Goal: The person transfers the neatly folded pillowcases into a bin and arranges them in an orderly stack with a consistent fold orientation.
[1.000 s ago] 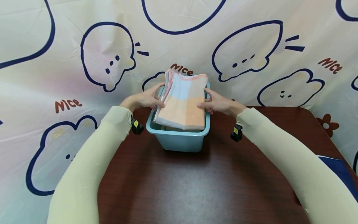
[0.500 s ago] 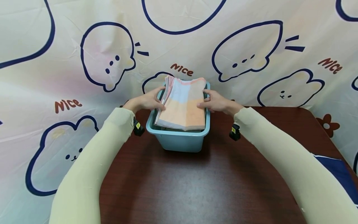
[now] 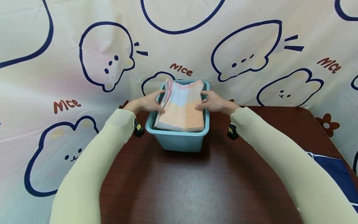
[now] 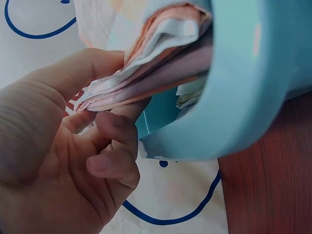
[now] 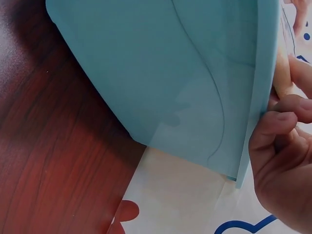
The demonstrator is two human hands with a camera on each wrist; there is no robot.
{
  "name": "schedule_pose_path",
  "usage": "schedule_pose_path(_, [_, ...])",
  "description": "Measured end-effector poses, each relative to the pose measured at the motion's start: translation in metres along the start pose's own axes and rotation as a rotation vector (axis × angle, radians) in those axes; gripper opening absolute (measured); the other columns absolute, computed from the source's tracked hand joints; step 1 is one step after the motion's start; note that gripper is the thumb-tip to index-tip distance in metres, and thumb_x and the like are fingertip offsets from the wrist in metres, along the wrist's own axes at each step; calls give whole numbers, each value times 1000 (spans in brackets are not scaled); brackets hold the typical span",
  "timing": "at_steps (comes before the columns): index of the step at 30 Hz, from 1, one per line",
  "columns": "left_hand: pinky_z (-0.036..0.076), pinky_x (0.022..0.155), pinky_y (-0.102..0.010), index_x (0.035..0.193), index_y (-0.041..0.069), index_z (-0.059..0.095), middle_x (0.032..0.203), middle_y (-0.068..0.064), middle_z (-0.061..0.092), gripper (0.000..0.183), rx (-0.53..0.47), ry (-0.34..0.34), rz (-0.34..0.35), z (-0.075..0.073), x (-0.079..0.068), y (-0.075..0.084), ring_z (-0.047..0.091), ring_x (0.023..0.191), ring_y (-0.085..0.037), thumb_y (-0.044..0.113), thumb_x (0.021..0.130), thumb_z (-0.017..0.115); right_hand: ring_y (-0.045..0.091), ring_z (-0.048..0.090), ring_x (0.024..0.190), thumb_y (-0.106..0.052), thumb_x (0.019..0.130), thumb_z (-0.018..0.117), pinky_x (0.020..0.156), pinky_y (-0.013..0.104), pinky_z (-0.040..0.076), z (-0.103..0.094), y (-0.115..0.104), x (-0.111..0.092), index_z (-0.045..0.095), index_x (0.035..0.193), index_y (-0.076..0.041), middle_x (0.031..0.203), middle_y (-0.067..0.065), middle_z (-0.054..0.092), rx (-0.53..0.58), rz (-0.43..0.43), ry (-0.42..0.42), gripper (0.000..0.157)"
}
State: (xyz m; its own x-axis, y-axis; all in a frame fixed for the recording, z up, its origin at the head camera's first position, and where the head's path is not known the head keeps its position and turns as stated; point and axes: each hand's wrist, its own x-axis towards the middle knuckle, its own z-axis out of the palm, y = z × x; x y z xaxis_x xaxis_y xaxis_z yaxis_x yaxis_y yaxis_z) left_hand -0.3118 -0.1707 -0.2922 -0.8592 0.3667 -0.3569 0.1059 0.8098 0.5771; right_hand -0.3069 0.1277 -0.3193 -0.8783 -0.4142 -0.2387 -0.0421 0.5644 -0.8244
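Note:
A folded towel in pastel peach, blue and grey blocks lies in the mouth of a light blue plastic bin. At its left edge my left hand pinches the stacked layers between thumb and fingers. The left wrist view shows those layers close over the bin's rim, with something pale deeper inside. My right hand grips the towel's right edge, thumb on top. In the right wrist view its curled fingers are right at the rim, and the bin's side hides most of the towel.
The bin stands on a dark brown wooden table, close to a cartoon-printed cloth backdrop. Navy fabric with white trim lies at the right side of the table, partly behind my right sleeve.
Both hands have lowered the towel into the bin. Its far edge has dropped below the printed word on the backdrop, and the bin's back rim now shows.

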Motion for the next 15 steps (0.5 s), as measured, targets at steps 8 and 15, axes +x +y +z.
schedule_pose_path(8, [39,116,-54,164,13,4,157,-25,32,97,27,-14,17,2,2,-2,55,127,-39,15,93,71,11,37,43,-22,96,70,49,23,36,3,0,1,15,162,-4,56,-5,42,-20,4,20,87])
schedule_pose_path(15, [42,114,-52,163,11,9,161,-23,29,96,85,7,28,5,4,-2,57,120,-35,16,92,73,11,37,43,-23,95,72,48,24,36,6,-1,1,22,161,-6,58,-4,44,-29,46,53,84])
